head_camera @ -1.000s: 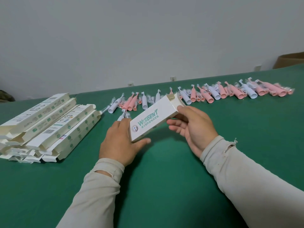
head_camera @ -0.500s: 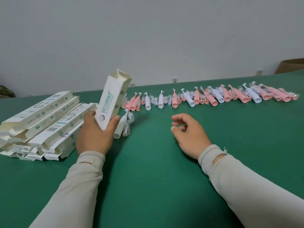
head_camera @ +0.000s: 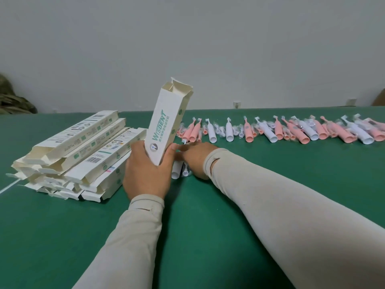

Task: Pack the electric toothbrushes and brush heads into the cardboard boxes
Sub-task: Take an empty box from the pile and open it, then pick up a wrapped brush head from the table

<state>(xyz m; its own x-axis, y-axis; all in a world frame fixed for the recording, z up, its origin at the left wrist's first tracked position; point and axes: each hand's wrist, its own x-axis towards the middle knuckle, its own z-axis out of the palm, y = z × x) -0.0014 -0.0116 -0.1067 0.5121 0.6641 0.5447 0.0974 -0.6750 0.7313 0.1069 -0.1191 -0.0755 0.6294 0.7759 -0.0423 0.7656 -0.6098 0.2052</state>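
My left hand [head_camera: 145, 174] grips the lower end of a white cardboard box [head_camera: 166, 126] with green lettering and holds it upright, top flaps open. My right hand [head_camera: 198, 159] has crossed over just right of the box and closes over a white electric toothbrush [head_camera: 176, 173] lying on the green table [head_camera: 208, 215]. A small wrapped brush head [head_camera: 185, 173] lies beside it. My fingertips are partly hidden behind the left thumb and the box. Only the toothbrush's near end shows below my fingers.
A stack of several flat open boxes [head_camera: 83, 147] lies to the left of my left hand. A long row of pink and white toothbrushes with wrapped brush heads [head_camera: 270, 132] runs along the far side of the table. A brown carton [head_camera: 380, 99] sits at the far right.
The left hand tipped the box from flat to upright near the stack. The right hand let go of the box, then reached left onto the white toothbrush beside it.
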